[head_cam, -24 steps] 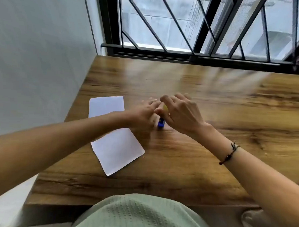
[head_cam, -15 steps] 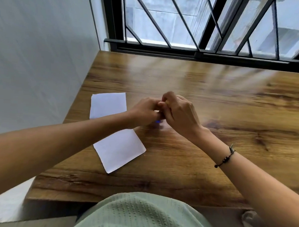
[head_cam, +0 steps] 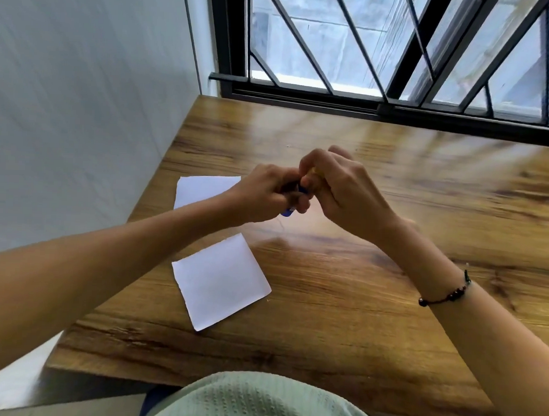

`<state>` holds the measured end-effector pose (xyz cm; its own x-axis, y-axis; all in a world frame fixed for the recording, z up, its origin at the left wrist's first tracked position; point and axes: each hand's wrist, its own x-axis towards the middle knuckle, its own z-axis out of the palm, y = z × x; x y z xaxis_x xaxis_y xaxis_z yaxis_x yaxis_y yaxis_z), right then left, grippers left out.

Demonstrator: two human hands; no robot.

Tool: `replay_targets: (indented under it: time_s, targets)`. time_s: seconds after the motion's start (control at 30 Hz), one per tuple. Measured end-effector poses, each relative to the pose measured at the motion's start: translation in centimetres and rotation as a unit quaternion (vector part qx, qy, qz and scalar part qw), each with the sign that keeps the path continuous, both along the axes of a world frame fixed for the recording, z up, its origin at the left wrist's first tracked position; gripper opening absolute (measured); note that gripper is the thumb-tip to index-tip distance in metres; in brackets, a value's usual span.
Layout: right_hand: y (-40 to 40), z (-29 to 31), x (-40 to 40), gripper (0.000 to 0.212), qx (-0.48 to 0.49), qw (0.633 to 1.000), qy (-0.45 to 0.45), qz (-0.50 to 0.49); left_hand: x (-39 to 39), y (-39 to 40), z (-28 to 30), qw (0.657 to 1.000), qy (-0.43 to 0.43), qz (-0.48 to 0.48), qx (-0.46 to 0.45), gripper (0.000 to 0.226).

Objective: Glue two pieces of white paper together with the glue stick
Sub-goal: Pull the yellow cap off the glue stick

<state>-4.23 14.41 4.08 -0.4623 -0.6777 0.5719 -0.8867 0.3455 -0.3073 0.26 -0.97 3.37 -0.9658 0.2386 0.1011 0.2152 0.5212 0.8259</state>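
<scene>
Left hand [head_cam: 261,194] grips glue stick [head_cam: 288,212] body; right hand [head_cam: 340,191] pinches yellow cap [head_cam: 315,172], probably uncapping. Next: spread glue on paper [head_cam: 221,284] near table [head_cam: 388,307] left edge.

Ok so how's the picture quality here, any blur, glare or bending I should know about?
Head view: daylight comes through the barred window and leaves pale streaky glare on the far part of the wooden table; the right side smears with motion blur; the wide lens bends the wall and window bars; both hands are soft, so the glue stick shows only as a blue sliver, while the near white paper stays fairly crisp.
</scene>
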Motion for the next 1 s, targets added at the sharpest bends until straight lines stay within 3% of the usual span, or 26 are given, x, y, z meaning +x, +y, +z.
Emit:
replay_targets:
  time_s: [0.1,0.27,0.4,0.5,0.57,0.77,1.0]
  targets:
    - [0.4,0.7,-0.6,0.008,0.048,0.997,0.041,0.052,-0.2,-0.7,0.7,0.998,-0.049,-0.034,0.014,0.013]
    - [0.8,2.1,-1.2,0.011,0.091,0.986,0.09,0.104,-0.8,-1.5,1.8,0.989,-0.099,-0.104,0.02,0.016]
    - [1.2,4.2,-1.5,0.014,0.055,0.987,0.069,0.137,-1.0,-2.3,1.8,0.987,-0.107,-0.121,-0.009,0.018]
    - [1.8,6.3,-2.4,0.015,-0.021,0.994,-0.038,0.096,-0.6,-2.3,0.9,0.986,-0.114,-0.114,-0.03,0.016]
    - [2.0,6.3,-2.6,0.019,-0.006,0.995,-0.088,0.055,-0.3,-2.2,-0.1,0.988,-0.116,-0.097,-0.019,0.015]
    - [1.7,0.1,-1.7,0.023,0.117,0.989,-0.094,-0.017,1.0,-2.5,-2.0,0.989,-0.138,-0.035,0.047,0.015]
    - [1.2,-4.8,-0.7,0.028,0.13,0.978,-0.147,-0.071,2.2,-2.0,-3.3,0.982,-0.166,0.026,0.088,0.015]
